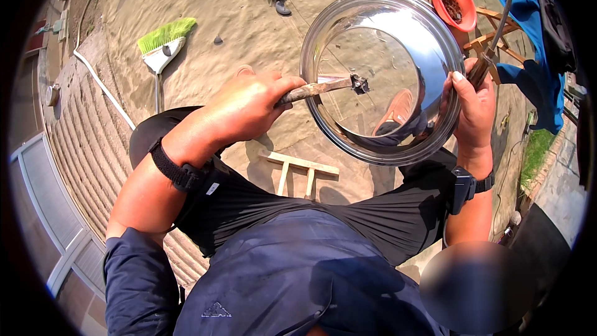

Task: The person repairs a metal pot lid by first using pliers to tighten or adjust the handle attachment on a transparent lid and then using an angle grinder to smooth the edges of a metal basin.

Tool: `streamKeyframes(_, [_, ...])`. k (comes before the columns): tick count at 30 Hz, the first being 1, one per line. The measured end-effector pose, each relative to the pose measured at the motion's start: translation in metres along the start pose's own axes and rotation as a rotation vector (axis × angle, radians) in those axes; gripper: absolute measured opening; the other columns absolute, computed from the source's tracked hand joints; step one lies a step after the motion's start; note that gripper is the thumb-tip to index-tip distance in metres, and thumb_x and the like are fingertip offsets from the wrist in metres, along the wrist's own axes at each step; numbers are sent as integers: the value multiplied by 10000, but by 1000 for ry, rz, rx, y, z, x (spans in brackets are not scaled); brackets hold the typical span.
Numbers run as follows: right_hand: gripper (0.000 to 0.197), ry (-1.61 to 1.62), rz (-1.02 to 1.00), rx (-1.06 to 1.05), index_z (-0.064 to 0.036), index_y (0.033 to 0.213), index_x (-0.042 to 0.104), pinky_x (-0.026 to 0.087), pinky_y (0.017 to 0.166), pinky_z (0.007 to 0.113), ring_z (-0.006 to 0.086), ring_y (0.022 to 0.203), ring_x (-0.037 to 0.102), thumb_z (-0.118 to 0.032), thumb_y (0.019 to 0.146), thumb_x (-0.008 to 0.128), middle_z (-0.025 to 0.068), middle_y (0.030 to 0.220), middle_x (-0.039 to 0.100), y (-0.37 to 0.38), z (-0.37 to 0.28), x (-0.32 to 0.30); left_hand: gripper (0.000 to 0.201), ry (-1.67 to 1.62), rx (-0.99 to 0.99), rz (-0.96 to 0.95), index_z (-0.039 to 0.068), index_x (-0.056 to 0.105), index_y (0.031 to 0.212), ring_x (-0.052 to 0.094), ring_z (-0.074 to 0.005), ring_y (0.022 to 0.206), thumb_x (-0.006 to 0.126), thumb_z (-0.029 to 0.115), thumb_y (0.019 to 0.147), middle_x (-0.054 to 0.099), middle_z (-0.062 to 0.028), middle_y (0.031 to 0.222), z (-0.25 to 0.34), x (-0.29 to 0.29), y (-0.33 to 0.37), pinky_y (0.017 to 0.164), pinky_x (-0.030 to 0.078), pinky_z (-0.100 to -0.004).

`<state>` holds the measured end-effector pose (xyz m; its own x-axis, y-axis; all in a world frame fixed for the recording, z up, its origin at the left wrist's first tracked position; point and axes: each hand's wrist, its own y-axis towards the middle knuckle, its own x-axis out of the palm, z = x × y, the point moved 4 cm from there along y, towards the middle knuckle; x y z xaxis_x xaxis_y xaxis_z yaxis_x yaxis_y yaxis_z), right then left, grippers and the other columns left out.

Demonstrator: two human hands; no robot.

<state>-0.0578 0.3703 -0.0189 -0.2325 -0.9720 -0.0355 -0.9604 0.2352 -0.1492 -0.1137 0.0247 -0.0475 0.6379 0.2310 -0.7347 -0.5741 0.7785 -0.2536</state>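
Note:
My left hand (252, 102) is closed round the handle of a wooden-handled tool (311, 90). Its narrow flat shaft reaches over the rim of a round, mirror-bright metal basin (314, 31) and ends in a dark, crusty lump. Ground and a brown shoe (397, 109) show in the basin's middle; whether that part is open, glazed or mirroring I cannot tell. My right hand (476, 106) grips the basin's right edge, thumb on the near face, other fingers mostly hidden. A long dark rod (499, 28) with a wooden handle slants up from that hand and seems tucked into it.
A red bowl (440, 9) of brown bits stands at the upper right, near a wooden folding stool (497, 40) draped with blue cloth (536, 96). A green-bristled broom (165, 50) lies left. Dark scraps (280, 1) lie ahead. Between my legs is a small wooden frame (301, 163).

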Motion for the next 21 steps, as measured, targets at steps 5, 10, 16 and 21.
streamKeyframes(5, [184,42,-10,16,-102,1096,515,492,524,209,73,644,595,-129,954,630,19,825,623,0,0,4,492,6,10,-6,110,592,1282,613,-372,941,718,61,809,635,-141,972,1,0,0,775,511,-458])
streamKeyframes(10, [180,38,-28,60,-97,1081,508,480,558,217,83,661,583,-89,940,619,18,809,604,-1,0,7,479,41,29,-41,120,595,1272,619,-380,910,723,97,811,631,-146,963,2,2,-2,748,511,-459])
streamKeyframes(16, [163,32,-17,110,-81,1009,496,466,621,235,105,698,574,-18,904,604,18,798,563,-2,-5,13,453,65,7,-63,136,601,1261,627,-388,894,724,131,826,627,-160,958,5,3,-3,724,508,-472])
streamKeyframes(21, [163,17,-23,125,-83,1008,496,470,612,239,107,693,579,-8,902,595,23,813,568,-1,-3,11,343,2,-27,-42,139,642,1220,607,-361,810,690,263,903,695,-112,927,6,4,-7,854,405,-443])
